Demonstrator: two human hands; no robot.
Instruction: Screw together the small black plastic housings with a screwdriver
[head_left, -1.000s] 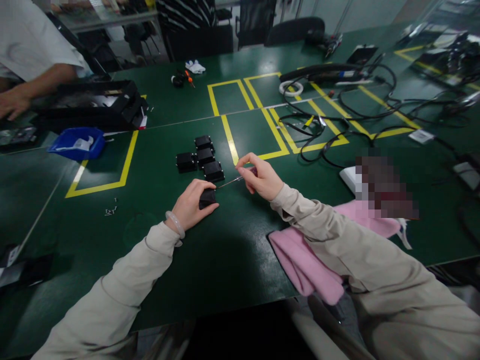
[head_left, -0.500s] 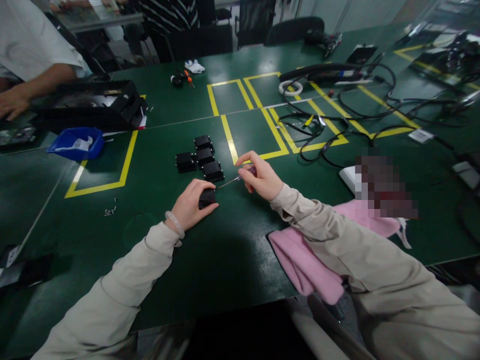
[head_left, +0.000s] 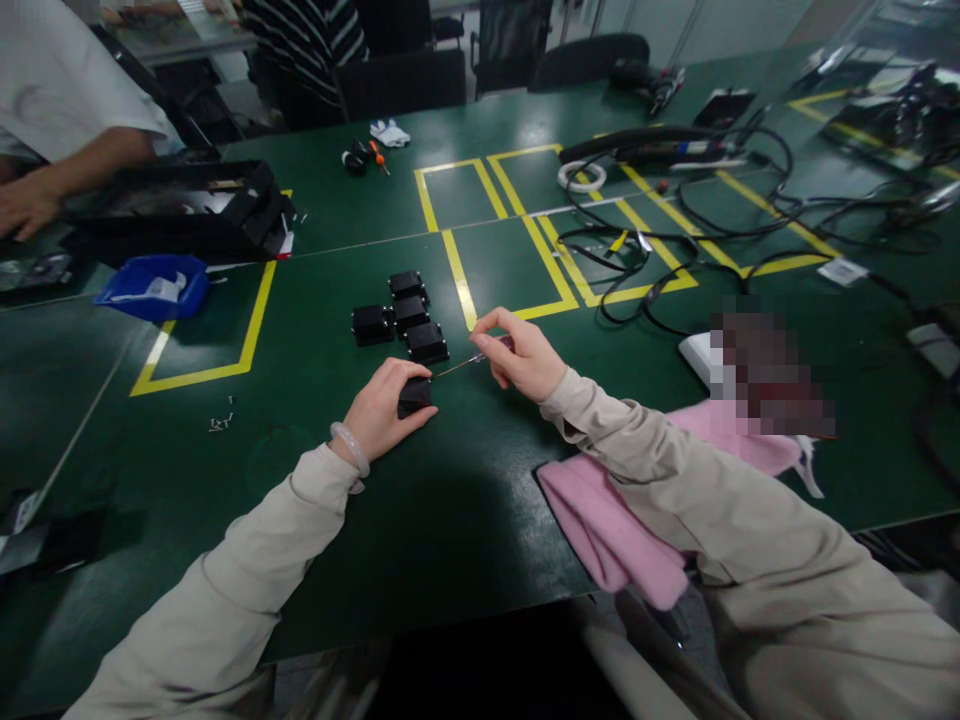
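Nearest me, the green surface (head_left: pixel 450 540) ends in an edge below the forearms, and a pink cloth (head_left: pixel 615 530) reaches that edge at right. Between the forearms I judge there is ample room to draw either hand nearer. The left hand (head_left: pixel 379 405) grips 1 black block (head_left: pixel 415 398) on the surface between thumb and fingers. The right hand (head_left: pixel 525 360) pinches a screwdriver (head_left: pixel 478 357), its tip at the block's far right corner; I cannot tell whether it is seated. I take this block as unfinished. Well to the left, small loose screws (head_left: pixel 220 424) lie unused.

Just beyond the left hand stand 4 similar blocks (head_left: pixel 411 314), bunched close, with bright spots at their sides; I cannot confirm they are finished. They make the far side tightest for moving. Farther left sits a blue bin (head_left: pixel 154 287); farther right, black cables (head_left: pixel 652 240) sprawl across yellow-taped outlines (head_left: pixel 460 278).
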